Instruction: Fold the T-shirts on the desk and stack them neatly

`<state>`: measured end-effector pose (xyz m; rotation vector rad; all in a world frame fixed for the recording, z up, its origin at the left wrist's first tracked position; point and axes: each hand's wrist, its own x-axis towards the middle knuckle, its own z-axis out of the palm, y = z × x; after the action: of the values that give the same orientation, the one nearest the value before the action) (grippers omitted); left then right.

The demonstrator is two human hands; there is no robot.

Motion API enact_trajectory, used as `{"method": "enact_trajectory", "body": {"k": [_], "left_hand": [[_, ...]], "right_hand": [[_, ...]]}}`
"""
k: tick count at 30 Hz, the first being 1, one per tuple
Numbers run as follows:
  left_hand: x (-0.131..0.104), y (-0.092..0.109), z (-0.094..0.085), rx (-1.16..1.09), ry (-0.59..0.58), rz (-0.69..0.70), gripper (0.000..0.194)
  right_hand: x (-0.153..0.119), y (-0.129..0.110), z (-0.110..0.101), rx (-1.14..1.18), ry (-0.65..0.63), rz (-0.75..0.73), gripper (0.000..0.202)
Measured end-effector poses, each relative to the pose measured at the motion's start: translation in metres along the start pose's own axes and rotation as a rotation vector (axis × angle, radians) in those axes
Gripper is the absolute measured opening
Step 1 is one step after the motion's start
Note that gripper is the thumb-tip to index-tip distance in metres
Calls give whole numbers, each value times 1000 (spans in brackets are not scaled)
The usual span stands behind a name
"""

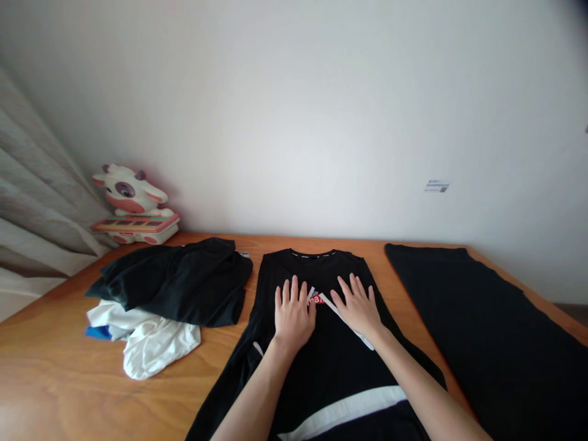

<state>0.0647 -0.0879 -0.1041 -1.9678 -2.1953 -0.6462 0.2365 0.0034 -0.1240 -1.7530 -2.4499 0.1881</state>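
Observation:
A black shirt (321, 361) with white stripes and a small red print lies spread on the wooden table, its neckline toward the wall. My left hand (294, 312) rests flat on the left of its chest, fingers stretched out. On the other side of the print, my right hand (359, 304) also lies flat with its fingers spread, partly over a white stripe. Neither hand grips the cloth. My forearms cover parts of the lower shirt, and its bottom end runs out of view.
Left of the shirt is a loose pile of dark clothes (184, 282) on top of white clothes (156, 343). A cow-shaped toy keyboard (133, 208) stands in the back left corner beside a curtain (37, 171). Folded black fabric (487, 331) lies along the right of the wooden table (50, 361).

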Motion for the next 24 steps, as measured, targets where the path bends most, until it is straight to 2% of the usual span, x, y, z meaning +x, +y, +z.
{"method": "enact_trajectory", "body": {"k": [5, 12, 17, 20, 24], "left_hand": [[-1, -12, 11, 69, -105, -13, 62], [21, -16, 15, 51, -164, -6, 64], [38, -15, 19, -22, -149, -57, 69], [43, -21, 12, -139, -129, -77, 67], [24, -41, -9, -146, -162, 85, 53]], "right_hand": [[-1, -2, 0, 14, 21, 37, 74], [19, 1, -4, 55, 13, 45, 75], [26, 2, -10, 85, 86, -36, 58], [19, -4, -21, 80, 113, -79, 48], [-8, -4, -32, 62, 100, -122, 50]]}}
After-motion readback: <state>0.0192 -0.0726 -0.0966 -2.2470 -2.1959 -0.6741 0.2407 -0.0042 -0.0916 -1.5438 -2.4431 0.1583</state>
